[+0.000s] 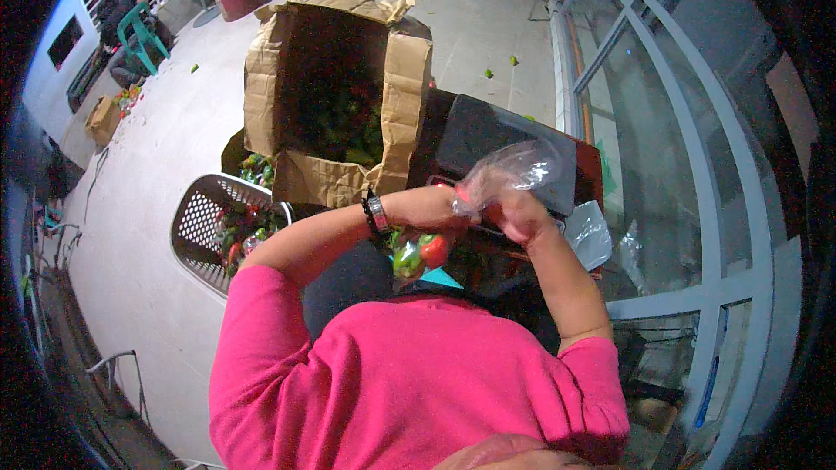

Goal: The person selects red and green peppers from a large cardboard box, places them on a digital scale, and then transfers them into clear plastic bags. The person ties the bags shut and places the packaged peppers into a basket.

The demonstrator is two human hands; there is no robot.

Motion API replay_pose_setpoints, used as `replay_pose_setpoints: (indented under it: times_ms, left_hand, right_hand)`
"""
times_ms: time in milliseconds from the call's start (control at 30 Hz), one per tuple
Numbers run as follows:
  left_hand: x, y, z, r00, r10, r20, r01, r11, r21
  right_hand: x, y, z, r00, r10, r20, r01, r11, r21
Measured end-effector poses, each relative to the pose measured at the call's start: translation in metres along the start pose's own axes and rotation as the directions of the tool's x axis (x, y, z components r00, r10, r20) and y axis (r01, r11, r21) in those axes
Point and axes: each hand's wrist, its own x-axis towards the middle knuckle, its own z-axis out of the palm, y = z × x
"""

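Note:
A clear plastic bag [545, 163] is bunched between my hands, its loose upper end blurred. Below my left wrist its filled part shows green peppers [408, 260] and a red one [434, 250]. My left hand [444, 205], with a dark bracelet [376, 212] at the wrist, grips the bag's neck near a pink band [462, 194]. On the other side, my right hand [519, 215] has its fingers curled at the gathered plastic; blur hides the fingertips. Beneath both hands is a grey flat-topped scale [506, 127], partly covered by them.
A large open paper sack [261, 91] with green produce inside stands ahead. To the left, a white perforated basket [196, 225] holds bagged peppers. Flat plastic bags [588, 235] lie right of the scale. A glazed metal frame [705, 143] bounds the right side. A green chair [137, 36] stands far left.

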Motion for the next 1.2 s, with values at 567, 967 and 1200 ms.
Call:
replay_pose_setpoints:
  times_ms: [567, 967, 1200]
  left_hand:
    - [0.004, 0.001, -0.023, 0.975, 0.164, 0.148, -0.167, 0.986, 0.01]
    - [-0.034, 0.008, 0.048, 0.986, 0.038, 0.16, 0.018, 0.943, -0.333]
    - [-0.024, 0.031, 0.037, 0.991, 0.008, 0.136, 0.12, 0.42, -0.899]
  right_hand:
    - [-0.045, -0.056, 0.052, 0.615, -0.346, 0.708, 0.717, -0.128, -0.685]
    - [-0.06, 0.002, -0.014, 0.744, 0.617, 0.256, -0.509, 0.772, -0.382]
    - [-0.047, -0.009, 0.029, 0.945, 0.04, 0.324, -0.182, 0.888, 0.423]
